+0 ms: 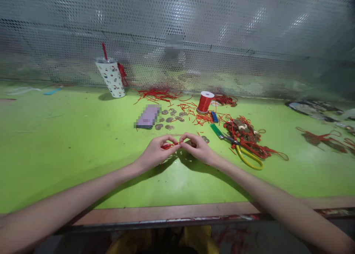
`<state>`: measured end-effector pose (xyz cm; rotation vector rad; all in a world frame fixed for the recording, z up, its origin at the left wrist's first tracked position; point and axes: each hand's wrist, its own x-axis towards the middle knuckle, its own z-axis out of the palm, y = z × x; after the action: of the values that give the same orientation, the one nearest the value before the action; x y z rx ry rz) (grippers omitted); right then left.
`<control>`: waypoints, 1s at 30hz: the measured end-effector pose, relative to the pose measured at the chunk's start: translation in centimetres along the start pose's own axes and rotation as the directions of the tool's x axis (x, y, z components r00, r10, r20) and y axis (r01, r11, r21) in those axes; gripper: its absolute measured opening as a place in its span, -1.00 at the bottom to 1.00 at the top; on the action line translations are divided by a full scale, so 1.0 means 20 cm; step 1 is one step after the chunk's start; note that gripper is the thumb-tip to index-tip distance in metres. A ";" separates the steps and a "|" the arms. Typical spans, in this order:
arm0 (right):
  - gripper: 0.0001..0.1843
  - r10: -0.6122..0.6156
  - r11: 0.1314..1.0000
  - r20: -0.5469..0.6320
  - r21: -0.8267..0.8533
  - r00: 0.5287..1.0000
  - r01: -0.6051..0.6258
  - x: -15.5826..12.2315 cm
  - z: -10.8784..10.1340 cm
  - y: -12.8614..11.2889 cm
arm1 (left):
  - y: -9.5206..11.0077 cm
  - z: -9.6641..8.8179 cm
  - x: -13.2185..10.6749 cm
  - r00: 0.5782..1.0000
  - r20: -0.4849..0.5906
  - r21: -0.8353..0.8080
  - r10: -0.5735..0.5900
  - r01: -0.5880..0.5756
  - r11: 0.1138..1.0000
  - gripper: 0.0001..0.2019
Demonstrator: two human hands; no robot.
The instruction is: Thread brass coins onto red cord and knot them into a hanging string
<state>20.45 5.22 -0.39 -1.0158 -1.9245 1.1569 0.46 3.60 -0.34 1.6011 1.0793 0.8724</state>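
1. While both hands meet over the green table (69, 143), the left hand (154, 153) and right hand (199, 149) pinch a short red cord (167, 146) between thumb and forefinger tips.
2. A taut cord and close pinches likely give the neatest control.
3. Coins (169, 119) lie just behind; scissors (244, 154) rest to the right.

Lime-green table (69, 143), red cord spool (205, 102), yellow-handled scissors (244, 152), white patterned cup (111, 78), red thread scraps (156, 94), blue lighter (214, 116)

Cup (111, 77) back-left on table (55, 143), spool (205, 101) behind scissors (238, 148), coins (169, 120) ctr.
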 end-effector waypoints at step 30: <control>-0.69 -0.005 0.999 -0.005 0.051 1.000 0.005 0.01 0.02 0.04 | 0.01 -0.03 0.05 0.990 -0.125 -0.052 -0.058 0.052 0.997 -0.65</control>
<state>20.30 5.42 -1.29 -0.9853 -1.8825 1.1938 0.35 4.70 0.04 1.4851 1.1767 0.9665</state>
